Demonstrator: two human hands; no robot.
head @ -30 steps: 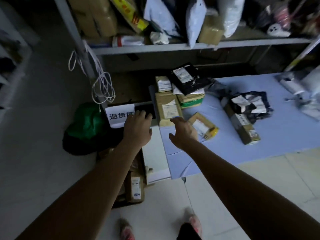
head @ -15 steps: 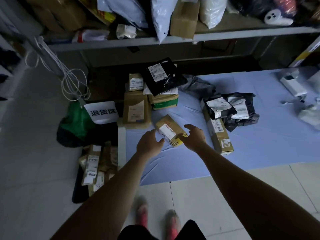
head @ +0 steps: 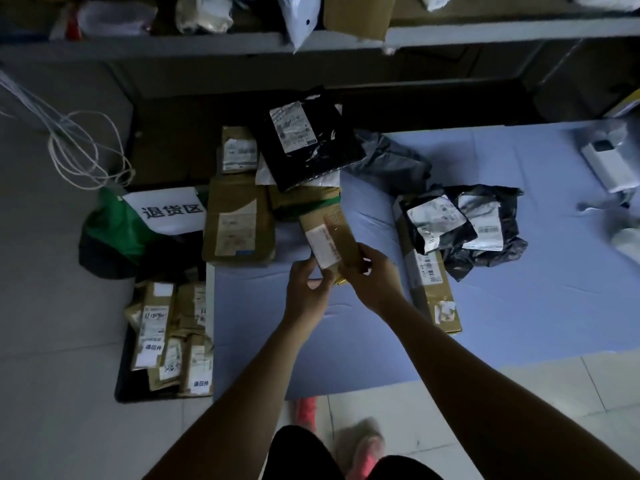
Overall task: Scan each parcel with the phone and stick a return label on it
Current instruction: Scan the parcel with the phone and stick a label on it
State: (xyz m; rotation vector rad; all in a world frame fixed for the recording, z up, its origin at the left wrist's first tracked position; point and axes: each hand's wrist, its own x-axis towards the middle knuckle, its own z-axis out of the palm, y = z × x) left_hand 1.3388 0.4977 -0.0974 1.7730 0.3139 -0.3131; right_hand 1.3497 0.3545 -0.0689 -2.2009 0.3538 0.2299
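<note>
A small brown cardboard parcel (head: 330, 235) with a white shipping label is lifted just above the blue-covered table (head: 519, 306). My left hand (head: 306, 292) grips its near left end. My right hand (head: 375, 275) grips its near right side. More parcels lie on the table: a long brown box (head: 434, 299), black plastic mailers (head: 485, 226), a stack of brown boxes (head: 239, 226) and a black mailer (head: 308, 140) on top. No phone is in sight.
A dark bin (head: 166, 341) on the floor at the left holds several labelled parcels. Behind it are a green bag (head: 117, 230) with a white sign and white cords (head: 79, 147). A shelf (head: 207, 46) with packages runs across the top. My feet stand at the table's near edge.
My left hand moved from the sign at the left over to the table. Both hands closed on the small brown parcel and lifted it from the cloth.
</note>
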